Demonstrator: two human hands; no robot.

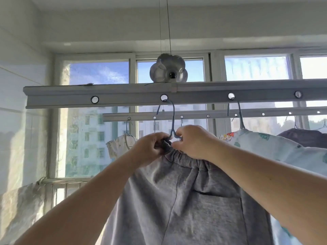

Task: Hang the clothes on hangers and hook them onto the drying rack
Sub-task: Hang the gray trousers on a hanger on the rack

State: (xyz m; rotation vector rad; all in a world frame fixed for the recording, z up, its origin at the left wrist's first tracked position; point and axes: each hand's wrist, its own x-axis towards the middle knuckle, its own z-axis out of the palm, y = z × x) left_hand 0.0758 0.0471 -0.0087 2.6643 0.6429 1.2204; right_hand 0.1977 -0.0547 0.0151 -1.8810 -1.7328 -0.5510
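While both arms are raised toward the near rail (123, 96) of the drying rack, a blue hanger (172, 119) is seen hooked through the second round hole from that rail's left end. Grey trousers (185, 191) are hung from this hanger, directly below the rail, with the gathered elastic waistband bunched at the hanger's neck. The left hand (150, 146) is closed on the waistband fabric just left of the neck; the right hand (193, 142) is pinched on the hanger's base and the waistband just right of it. Further right along the rail, a second blue hanger (239, 115) is hooked in the next hole, carrying a pale printed garment (276, 147). Behind the rail, a far rail (221, 114) is noted, with a small light top (122, 145) and a dark garment (304, 138) hung from it. Above the rail, a metal pulley housing (168, 68) is suspended on thin wires.
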